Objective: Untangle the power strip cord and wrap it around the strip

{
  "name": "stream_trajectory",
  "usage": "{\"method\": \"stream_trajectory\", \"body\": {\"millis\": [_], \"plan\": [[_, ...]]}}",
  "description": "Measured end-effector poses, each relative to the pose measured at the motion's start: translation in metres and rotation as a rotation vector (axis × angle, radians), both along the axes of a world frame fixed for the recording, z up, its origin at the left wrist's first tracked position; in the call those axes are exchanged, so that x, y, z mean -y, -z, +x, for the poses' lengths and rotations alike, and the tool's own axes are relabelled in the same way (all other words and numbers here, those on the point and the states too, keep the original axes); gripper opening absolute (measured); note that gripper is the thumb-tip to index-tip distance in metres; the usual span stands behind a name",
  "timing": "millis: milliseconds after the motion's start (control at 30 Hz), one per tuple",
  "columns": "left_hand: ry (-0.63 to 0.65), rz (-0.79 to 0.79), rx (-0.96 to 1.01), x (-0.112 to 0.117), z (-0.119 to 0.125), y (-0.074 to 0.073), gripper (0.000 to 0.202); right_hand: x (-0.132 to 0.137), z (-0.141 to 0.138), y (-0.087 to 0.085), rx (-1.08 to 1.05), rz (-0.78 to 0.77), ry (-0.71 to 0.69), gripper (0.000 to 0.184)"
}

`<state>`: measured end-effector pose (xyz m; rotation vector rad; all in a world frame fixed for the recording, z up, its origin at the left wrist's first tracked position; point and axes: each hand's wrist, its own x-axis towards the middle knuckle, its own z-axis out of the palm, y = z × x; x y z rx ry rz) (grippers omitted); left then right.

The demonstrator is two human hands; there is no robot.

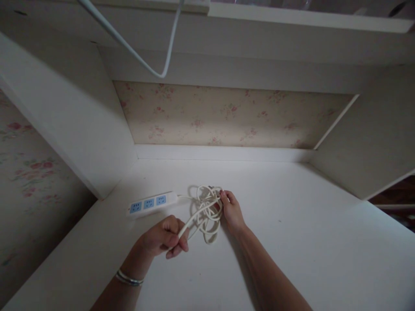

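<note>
A white power strip (152,204) with three blue socket panels lies on the white desk, left of centre. From its right end runs a white power cord (198,213), piled in loose, tangled loops. My left hand (168,235), with a silver bangle at the wrist, pinches a length of this cord in front of the strip. At the right side of the tangle, my right hand (231,211) has its fingers closed around the cord loops. A flat whitish piece (210,237) sticks out under the loops; I cannot tell what it is.
The desk top (292,242) is bounded by a left side panel (81,108) and a right side panel (366,134). Flowered wallpaper (223,114) shows behind, beneath an overhead shelf (259,39). A bent pale rod or cable (139,58) hangs at the upper left.
</note>
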<state>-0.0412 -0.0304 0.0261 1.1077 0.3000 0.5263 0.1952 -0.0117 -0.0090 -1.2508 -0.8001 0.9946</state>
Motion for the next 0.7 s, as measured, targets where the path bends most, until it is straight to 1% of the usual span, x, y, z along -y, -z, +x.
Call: {"method": "stream_trajectory", "body": {"millis": [67,133,233,300,400,500,600,700], "plan": [[0.015,-0.003,-0.024,0.001,-0.001,-0.003,0.038,-0.002,0.0,0.002,-0.024,0.03,-0.015,0.042],[0.031,-0.048,-0.036,0.002,-0.002,-0.004,0.042,-0.003,0.0,0.003,-0.086,0.061,-0.038,0.04],[0.027,-0.128,0.001,0.004,0.0,-0.006,0.058,-0.002,-0.001,0.002,-0.158,0.075,-0.071,0.037],[0.011,-0.175,0.063,0.003,0.004,-0.008,0.064,-0.001,-0.002,0.001,-0.144,0.075,-0.077,0.037],[-0.039,-0.334,0.115,-0.002,0.014,-0.011,0.06,0.001,-0.003,0.001,-0.038,0.097,-0.103,0.039],[-0.17,-0.486,0.107,-0.008,0.025,-0.012,0.052,0.004,-0.005,0.0,0.09,0.115,-0.146,0.041],[-0.272,-0.513,0.067,-0.01,0.031,-0.01,0.039,0.007,-0.007,-0.001,0.196,0.127,-0.194,0.04],[-0.302,-0.45,0.018,-0.008,0.034,-0.009,0.03,0.009,-0.008,-0.001,0.295,0.135,-0.264,0.039]]}}
